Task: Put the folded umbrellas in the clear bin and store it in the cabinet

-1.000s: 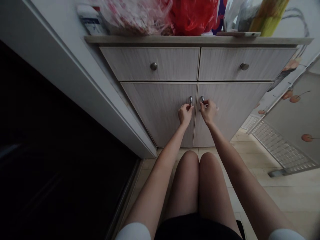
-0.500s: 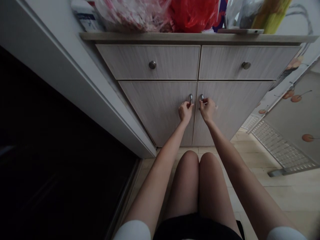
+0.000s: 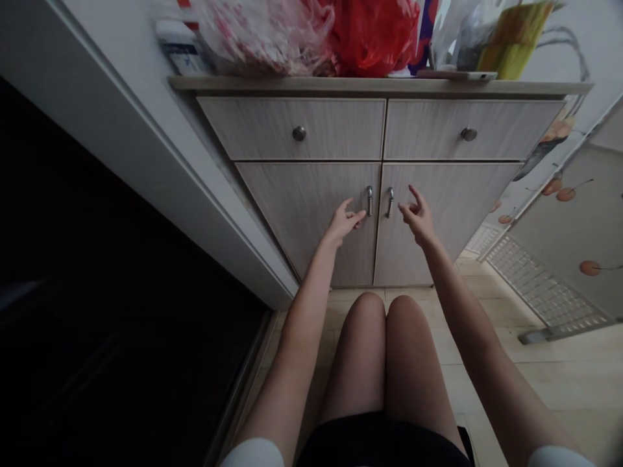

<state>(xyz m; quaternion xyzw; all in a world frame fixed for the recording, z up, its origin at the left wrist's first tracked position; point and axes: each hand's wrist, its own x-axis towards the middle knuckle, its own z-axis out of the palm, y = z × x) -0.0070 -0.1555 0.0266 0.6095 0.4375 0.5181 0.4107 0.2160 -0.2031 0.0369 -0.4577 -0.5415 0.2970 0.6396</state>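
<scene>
Two metal pull handles stand upright on the closed lower doors of a pale wood-grain cabinet. Just left of the left handle (image 3: pixel 369 201) is my left hand (image 3: pixel 346 220), its fingers apart and nothing in it; the thumb tip comes close to the handle, and I cannot tell if it touches. My right hand (image 3: pixel 417 216) hovers to the right of the right handle (image 3: pixel 390 202), index finger stretched out, holding nothing. Behind the hands lie the left door (image 3: pixel 302 207) and the right door (image 3: pixel 452 207), both flush with the cabinet front.
Above the doors are two closed drawers with round knobs, the left knob (image 3: pixel 299 133) and the right knob (image 3: pixel 468 134). On the cabinet top (image 3: pixel 302 84) sit a red plastic bag (image 3: pixel 377 39), a clear bag (image 3: pixel 263 39) and a white bottle (image 3: pixel 180 48). A cherry-patterned panel (image 3: pixel 559 246) stands at right.
Both hands have let go of the handles and moved apart, the left one leftward and the right one rightward. The doors remain closed. My view has shifted slightly.
</scene>
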